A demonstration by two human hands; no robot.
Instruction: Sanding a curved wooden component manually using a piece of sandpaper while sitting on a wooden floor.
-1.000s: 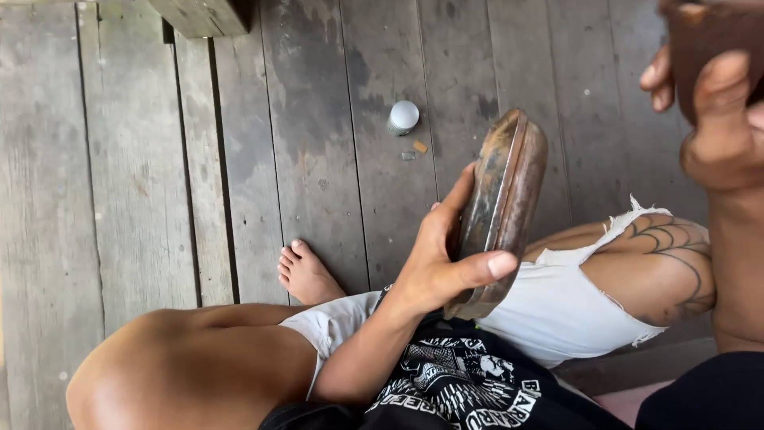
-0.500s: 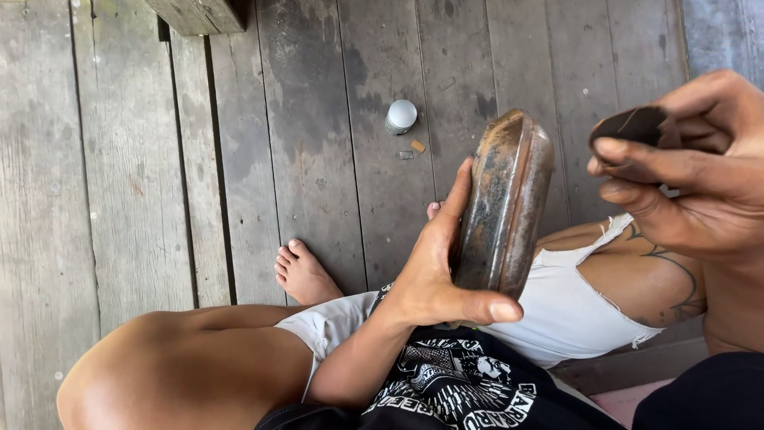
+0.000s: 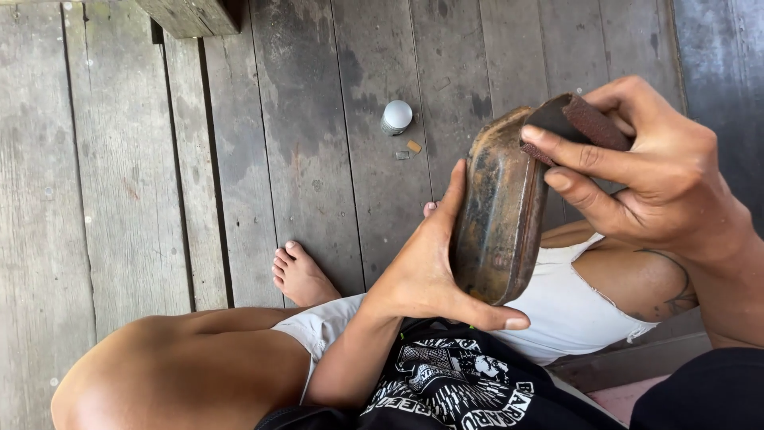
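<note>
Centrally in the frame, the left hand point(image 3: 422, 275) is gripping a rusty brown oval metal pan point(image 3: 500, 209) that is standing on edge above the lap. Its fingers point(image 3: 452, 199) are spreading wide along the pan's left side, while the thumb is hooking under the lower rim and pointing right. Most of the fingers on the far side of the pan are lying out of sight.

At the upper right, the right hand point(image 3: 660, 179) is pinching a dark folded piece of reddish-brown sandpaper point(image 3: 577, 123), its fingers point(image 3: 585, 158) closing narrowly on it and pressing its edge against the pan's upper rim. The right wrist is running off the right border of the frame, and part of the sandpaper is sitting covered by the hand.

Behind the pan, on the grey weathered plank floor point(image 3: 119, 199), one small round white-capped container point(image 3: 396, 116) is standing in the upper middle, with two tiny scraps lying just beside it, too small to identify. One bare foot point(image 3: 298, 275) is resting on the boards at centre left; a toe of a second foot is only just peeking out beside the left fingers. One wooden block point(image 3: 191, 14) is being cut off by the top edge.
</note>
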